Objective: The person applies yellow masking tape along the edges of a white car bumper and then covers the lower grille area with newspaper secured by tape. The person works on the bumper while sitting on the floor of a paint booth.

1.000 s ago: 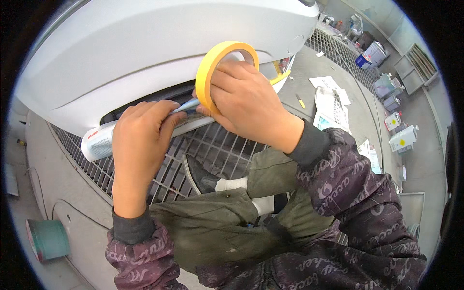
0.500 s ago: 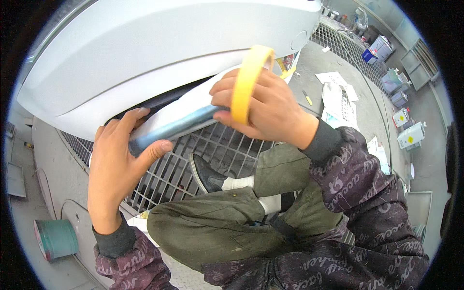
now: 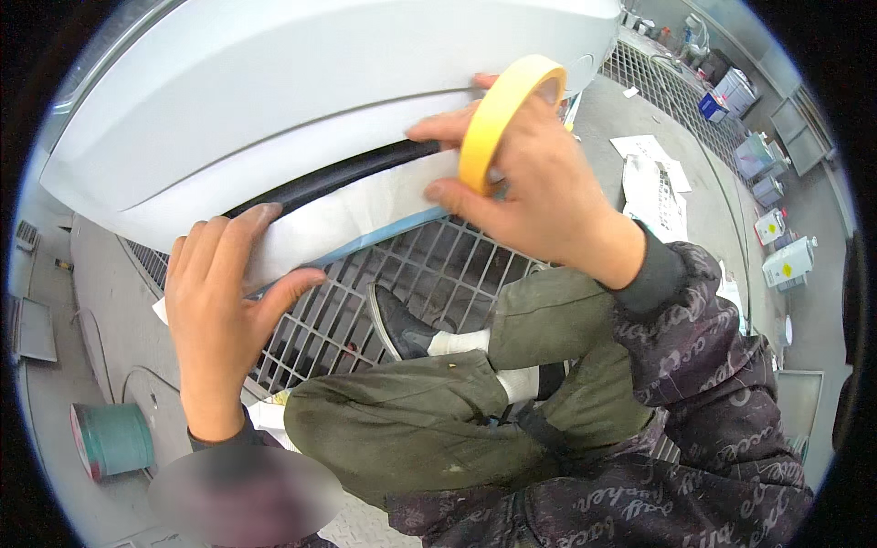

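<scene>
A white car bumper [image 3: 347, 64] fills the far side, with a dark gap [image 3: 333, 178] along its lower part. Below that gap runs a strip of white masking paper [image 3: 352, 219] with a blue lower edge. My left hand [image 3: 215, 297] grips the strip's left end, fingers over the top and thumb beneath. At the right end is my right hand [image 3: 548, 187], with a roll of yellow masking tape [image 3: 498, 123] looped around its fingers. Its thumb lies by the paper's end, while the index finger reaches towards the bumper. Some of its fingers are hidden behind the roll.
Under the strip lies a metal floor grating [image 3: 438, 265], beside my folded legs [image 3: 402, 416]. Paper sheets [image 3: 653, 196] rest on the floor to the right, with several cans and jugs [image 3: 788, 262] beyond. A green bucket [image 3: 111, 440] is at lower left.
My right hand and the tape roll have moved right and slightly up, and its fingers have spread. The strip has turned to show more of its white face. My left hand keeps its hold.
</scene>
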A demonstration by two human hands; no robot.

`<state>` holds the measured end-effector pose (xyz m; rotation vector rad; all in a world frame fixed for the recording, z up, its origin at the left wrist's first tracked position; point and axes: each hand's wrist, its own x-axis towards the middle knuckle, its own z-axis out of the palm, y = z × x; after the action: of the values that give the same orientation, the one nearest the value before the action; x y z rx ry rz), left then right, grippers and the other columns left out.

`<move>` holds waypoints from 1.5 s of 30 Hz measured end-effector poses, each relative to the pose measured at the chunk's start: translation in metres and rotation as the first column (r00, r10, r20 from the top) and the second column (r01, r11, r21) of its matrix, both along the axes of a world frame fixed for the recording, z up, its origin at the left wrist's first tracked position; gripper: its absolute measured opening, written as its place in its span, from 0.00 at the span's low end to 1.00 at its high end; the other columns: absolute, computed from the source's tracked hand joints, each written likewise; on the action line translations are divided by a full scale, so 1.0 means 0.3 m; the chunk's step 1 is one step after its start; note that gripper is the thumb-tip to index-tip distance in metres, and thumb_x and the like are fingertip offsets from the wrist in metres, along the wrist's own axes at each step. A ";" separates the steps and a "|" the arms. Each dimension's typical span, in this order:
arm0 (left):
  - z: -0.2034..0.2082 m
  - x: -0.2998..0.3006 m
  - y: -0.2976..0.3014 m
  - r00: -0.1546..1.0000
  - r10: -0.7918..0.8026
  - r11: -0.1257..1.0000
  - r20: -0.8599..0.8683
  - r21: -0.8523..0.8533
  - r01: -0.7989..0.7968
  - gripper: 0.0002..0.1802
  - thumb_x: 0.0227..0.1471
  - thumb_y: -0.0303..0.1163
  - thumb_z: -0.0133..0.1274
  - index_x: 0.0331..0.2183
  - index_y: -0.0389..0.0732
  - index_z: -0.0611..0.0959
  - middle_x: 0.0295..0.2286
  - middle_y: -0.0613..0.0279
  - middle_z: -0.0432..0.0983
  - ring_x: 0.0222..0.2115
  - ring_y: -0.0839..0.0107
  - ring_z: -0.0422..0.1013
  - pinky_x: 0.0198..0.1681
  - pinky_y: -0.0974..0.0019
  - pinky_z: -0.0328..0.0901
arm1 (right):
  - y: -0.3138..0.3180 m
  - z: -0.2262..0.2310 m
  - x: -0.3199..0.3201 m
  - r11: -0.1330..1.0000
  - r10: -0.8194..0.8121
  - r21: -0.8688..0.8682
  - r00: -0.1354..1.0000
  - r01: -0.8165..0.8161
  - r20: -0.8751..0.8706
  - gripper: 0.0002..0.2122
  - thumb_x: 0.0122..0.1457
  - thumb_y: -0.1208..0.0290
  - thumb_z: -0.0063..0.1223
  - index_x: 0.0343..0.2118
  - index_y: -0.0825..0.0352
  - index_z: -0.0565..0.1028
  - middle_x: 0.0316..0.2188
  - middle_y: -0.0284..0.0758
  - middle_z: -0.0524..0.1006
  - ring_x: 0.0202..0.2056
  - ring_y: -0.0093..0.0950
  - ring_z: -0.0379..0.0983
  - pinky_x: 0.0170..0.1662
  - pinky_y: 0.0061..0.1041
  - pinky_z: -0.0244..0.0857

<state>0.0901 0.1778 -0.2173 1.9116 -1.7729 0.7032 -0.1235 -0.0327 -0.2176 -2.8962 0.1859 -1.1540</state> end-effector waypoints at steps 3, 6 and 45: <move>0.004 0.034 0.025 0.998 0.052 0.998 -0.025 -0.039 -0.053 0.24 0.39 0.39 0.73 0.38 0.42 0.84 0.31 0.61 0.76 0.31 0.62 0.69 0.35 0.62 0.65 | -0.047 0.009 -0.019 0.997 0.053 0.044 0.995 -0.057 0.080 0.05 0.52 0.73 0.68 0.30 0.61 0.81 0.33 0.27 0.81 0.41 0.31 0.74 0.66 0.44 0.56; 0.029 0.097 0.060 0.995 0.068 0.994 -0.068 -0.082 -0.073 0.18 0.43 0.33 0.71 0.37 0.40 0.83 0.31 0.61 0.76 0.31 0.62 0.70 0.36 0.63 0.65 | -0.084 0.033 -0.025 0.999 0.036 0.027 0.998 -0.037 0.042 0.04 0.52 0.73 0.67 0.29 0.61 0.80 0.29 0.26 0.80 0.38 0.30 0.74 0.66 0.44 0.56; -0.153 -0.360 0.058 0.781 -0.346 0.928 -0.520 -0.311 0.204 0.12 0.39 0.26 0.69 0.31 0.43 0.86 0.35 0.63 0.82 0.34 0.65 0.77 0.38 0.64 0.65 | 0.313 -0.142 -0.099 0.756 0.272 0.654 0.914 -0.010 -0.301 0.13 0.48 0.75 0.63 0.37 0.70 0.76 0.42 0.40 0.75 0.33 0.42 0.76 0.39 0.38 0.67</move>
<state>-0.0180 0.1953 -0.2633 1.4457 -1.4560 0.1862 -0.1532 0.0612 -0.2602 -2.4007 0.2886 -0.3624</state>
